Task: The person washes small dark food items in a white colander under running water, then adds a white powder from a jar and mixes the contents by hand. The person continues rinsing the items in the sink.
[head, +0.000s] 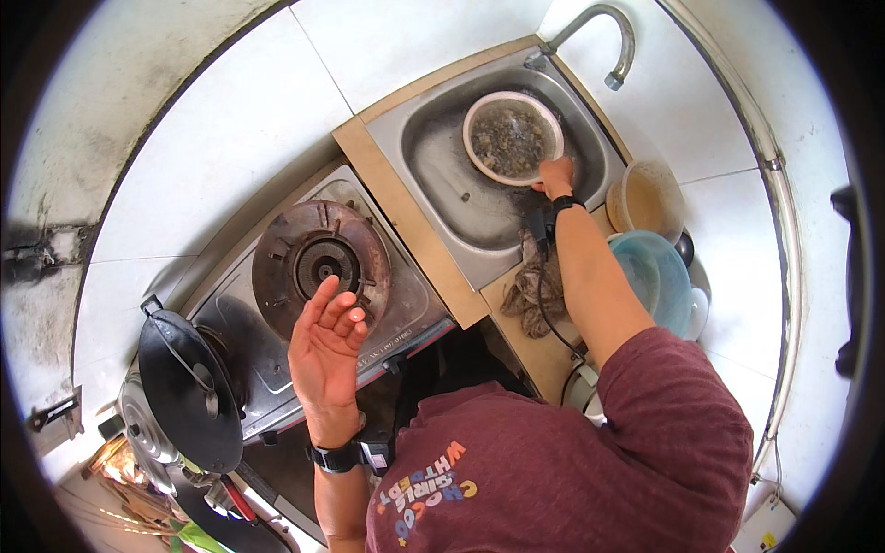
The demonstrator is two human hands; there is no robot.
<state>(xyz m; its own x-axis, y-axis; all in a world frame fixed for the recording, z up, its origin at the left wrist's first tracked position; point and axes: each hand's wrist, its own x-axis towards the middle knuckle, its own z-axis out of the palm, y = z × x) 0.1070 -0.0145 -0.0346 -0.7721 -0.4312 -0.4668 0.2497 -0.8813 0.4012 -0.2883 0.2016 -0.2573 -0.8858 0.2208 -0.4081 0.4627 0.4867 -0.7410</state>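
My right hand (556, 175) grips the near right rim of a round, light-rimmed strainer basket (478, 110) over the stainless steel sink (442, 183). Small dark and pale wet bits (510, 142) lie in the strainer; what they are I cannot tell. Empty and palm up, my left hand (328, 345) hovers above the front of the gas stove (304, 370), fingers slightly curled and apart. Just beyond its fingertips is the round burner (327, 269). Both wrists wear black straps with small devices.
A curved faucet (626, 48) rises at the sink's back corner. Right of the sink stand a plastic tub of cloudy liquid (650, 200) and a blue basin (674, 283). A crumpled rag (536, 294) lies by my right forearm. A black wok (187, 394) leans at the stove's left.
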